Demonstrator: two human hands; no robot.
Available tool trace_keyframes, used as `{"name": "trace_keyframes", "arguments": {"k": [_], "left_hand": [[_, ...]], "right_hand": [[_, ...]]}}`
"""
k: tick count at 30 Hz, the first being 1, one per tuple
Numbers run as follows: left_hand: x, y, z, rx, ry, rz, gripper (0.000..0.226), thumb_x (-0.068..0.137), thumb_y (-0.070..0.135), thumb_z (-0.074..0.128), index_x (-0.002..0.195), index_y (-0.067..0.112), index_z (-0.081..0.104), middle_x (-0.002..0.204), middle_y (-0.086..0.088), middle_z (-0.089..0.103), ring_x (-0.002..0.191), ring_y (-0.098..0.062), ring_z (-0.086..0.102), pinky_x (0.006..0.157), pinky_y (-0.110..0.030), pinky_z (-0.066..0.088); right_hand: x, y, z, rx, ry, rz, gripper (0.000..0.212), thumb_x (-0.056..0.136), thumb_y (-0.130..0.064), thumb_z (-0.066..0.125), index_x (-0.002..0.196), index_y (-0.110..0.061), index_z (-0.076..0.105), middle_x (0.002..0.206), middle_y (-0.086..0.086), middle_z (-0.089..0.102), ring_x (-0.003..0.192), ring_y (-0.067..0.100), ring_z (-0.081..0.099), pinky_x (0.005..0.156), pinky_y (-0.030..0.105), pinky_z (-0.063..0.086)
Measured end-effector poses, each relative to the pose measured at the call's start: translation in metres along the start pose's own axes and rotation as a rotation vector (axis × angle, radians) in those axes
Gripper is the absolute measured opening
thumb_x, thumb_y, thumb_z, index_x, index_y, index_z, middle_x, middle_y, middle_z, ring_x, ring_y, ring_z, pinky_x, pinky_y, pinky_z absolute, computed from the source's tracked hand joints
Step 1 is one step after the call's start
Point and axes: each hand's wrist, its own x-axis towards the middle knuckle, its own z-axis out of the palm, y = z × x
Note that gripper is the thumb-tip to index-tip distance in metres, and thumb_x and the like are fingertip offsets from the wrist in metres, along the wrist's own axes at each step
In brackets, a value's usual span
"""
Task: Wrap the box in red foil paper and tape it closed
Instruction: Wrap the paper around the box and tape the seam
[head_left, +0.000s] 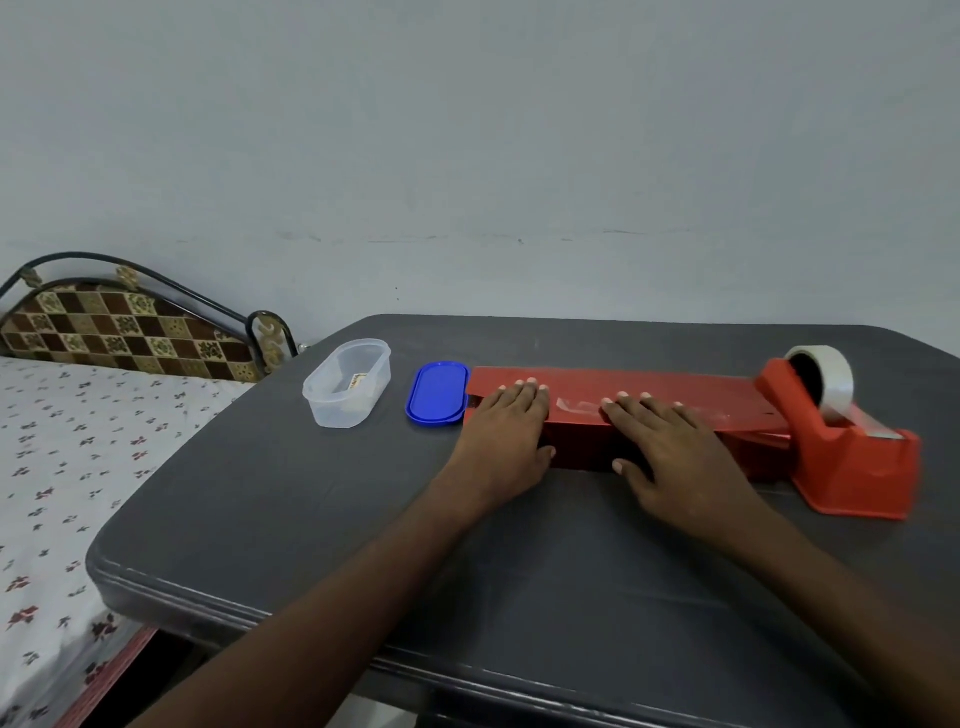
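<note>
A long box covered in red foil paper (582, 387) lies across the dark grey table (363, 519). My left hand (506, 434) lies flat on its left part, fingers spread over the top, thumb on the near side. My right hand (670, 441) presses flat on the middle, next to a strip of clear tape (576, 406) on the foil seam. A red tape dispenser (852, 452) with a clear tape roll (826, 382) stands at the box's right end, touching the foil.
A blue oval lid (438, 399) lies just left of the box. A clear plastic container (347, 382) stands further left. A bed with a flowered sheet (57, 467) and a checked headboard (124, 332) adjoins the table's left side. A wall is behind.
</note>
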Motion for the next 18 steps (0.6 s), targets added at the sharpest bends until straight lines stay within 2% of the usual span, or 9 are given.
{"name": "trace_keyframes", "arguments": {"k": [4,7,13,18], "left_hand": [[0.01,0.022,-0.009,-0.022,0.078,0.033,0.078,0.098,0.041,0.05,0.157,0.008,0.012,0.164,-0.011,0.014,0.152,-0.023,0.01,0.124,-0.036,0.005],[0.015,0.038,-0.004,0.004,0.031,0.137,0.074,0.098,0.043,0.048,0.157,0.011,0.017,0.164,-0.008,0.018,0.152,-0.021,0.012,0.125,-0.038,0.006],[0.007,0.015,0.001,0.065,0.003,0.163,0.066,0.1,0.042,0.045,0.156,0.016,0.02,0.163,-0.004,0.021,0.151,-0.017,0.017,0.124,-0.039,0.008],[0.003,0.005,-0.002,0.108,0.013,0.143,0.063,0.1,0.039,0.045,0.155,0.016,0.025,0.162,-0.003,0.026,0.149,-0.02,0.023,0.124,-0.037,0.008]], "right_hand": [[-0.001,-0.002,0.005,0.0,0.001,-0.001,0.077,0.093,-0.042,0.057,0.159,-0.022,0.022,0.164,0.002,0.025,0.152,0.024,0.021,0.123,0.046,0.011],[-0.001,-0.001,0.006,-0.001,0.014,-0.001,0.079,0.088,-0.037,0.059,0.157,-0.018,0.027,0.162,0.005,0.03,0.15,0.027,0.025,0.122,0.048,0.015],[-0.003,0.0,0.006,0.03,0.041,0.005,0.076,0.092,-0.033,0.06,0.158,-0.02,0.025,0.163,0.001,0.028,0.151,0.022,0.022,0.123,0.043,0.01],[-0.004,-0.001,0.004,0.051,0.044,0.012,0.074,0.094,-0.033,0.058,0.158,-0.023,0.022,0.164,-0.002,0.025,0.152,0.019,0.02,0.124,0.04,0.009]]}}
